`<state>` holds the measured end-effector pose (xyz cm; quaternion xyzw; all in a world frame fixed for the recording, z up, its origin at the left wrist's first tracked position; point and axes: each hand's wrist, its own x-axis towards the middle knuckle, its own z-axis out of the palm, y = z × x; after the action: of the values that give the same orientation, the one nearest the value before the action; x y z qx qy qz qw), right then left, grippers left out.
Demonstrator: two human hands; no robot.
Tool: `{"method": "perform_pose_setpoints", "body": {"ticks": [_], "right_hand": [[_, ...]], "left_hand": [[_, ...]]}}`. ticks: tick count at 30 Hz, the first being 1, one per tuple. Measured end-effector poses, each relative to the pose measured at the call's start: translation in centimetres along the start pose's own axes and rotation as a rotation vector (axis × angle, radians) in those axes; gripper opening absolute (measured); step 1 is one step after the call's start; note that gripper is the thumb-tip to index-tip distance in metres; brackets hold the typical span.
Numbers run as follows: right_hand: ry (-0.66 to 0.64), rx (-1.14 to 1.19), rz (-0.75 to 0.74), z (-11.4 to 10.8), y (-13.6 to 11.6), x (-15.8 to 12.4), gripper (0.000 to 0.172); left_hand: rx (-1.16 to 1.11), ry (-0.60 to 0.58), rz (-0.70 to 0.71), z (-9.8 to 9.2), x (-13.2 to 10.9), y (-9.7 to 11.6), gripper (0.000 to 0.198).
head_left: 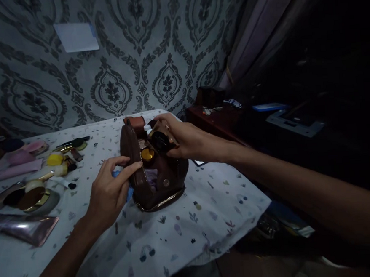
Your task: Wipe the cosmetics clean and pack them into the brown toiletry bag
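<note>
A brown leather pouch (168, 177) stands open on the table, with a gold-lidded jar (147, 154) and other small items inside. My right hand (185, 138) is closed round a dark bottle (160, 141), tilted over the pouch's mouth. My left hand (111, 190) rests against the pouch's left rim, fingers bent and touching the edge, over something blue (128, 193) lying beside the pouch.
The table's white patterned cloth (179, 231) carries cosmetics on the left: a pink tube (23, 228), a round compact (33, 199), brushes (73, 143) and a yellow sponge (54, 159). A dark side table (218, 119) stands to the right. Patterned wallpaper is behind.
</note>
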<state>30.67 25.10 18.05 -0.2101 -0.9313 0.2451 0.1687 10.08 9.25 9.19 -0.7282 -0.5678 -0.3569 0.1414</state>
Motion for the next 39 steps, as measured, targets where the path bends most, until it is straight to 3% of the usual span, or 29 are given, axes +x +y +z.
{"method": "perform_pose_setpoints", "body": {"ticks": [6, 9, 13, 19, 27, 32, 39], "right_hand": [[-0.232, -0.578, 0.121, 0.8, -1.9, 1.5, 0.061], [-0.308, -0.789, 0.095, 1.8, -2.8, 2.0, 0.051], [-0.310, -0.952, 0.003, 2.7, -2.4, 2.6, 0.047], [-0.340, -1.042, -0.022, 3.4, -0.3, 3.2, 0.065], [-0.347, -1.074, 0.007, 4.5, 0.4, 3.7, 0.070], [-0.409, -1.093, 0.061, 5.1, 0.2, 4.2, 0.061], [-0.419, -1.085, 0.080, 5.7, 0.6, 4.2, 0.031]], "left_hand": [[-0.021, 0.012, -0.028, 0.1, -0.4, -0.3, 0.047], [-0.042, 0.009, -0.012, 0.0, -0.5, -0.5, 0.049], [-0.052, 0.021, -0.014, -0.1, -0.7, -0.6, 0.048], [-0.071, 0.015, -0.053, -0.1, -0.9, -0.7, 0.047], [-0.102, 0.019, -0.042, 0.0, -0.8, -0.8, 0.045], [-0.089, 0.010, -0.029, 0.1, -0.9, -0.9, 0.046], [-0.081, 0.012, -0.022, 0.1, -0.8, -0.8, 0.047]]}}
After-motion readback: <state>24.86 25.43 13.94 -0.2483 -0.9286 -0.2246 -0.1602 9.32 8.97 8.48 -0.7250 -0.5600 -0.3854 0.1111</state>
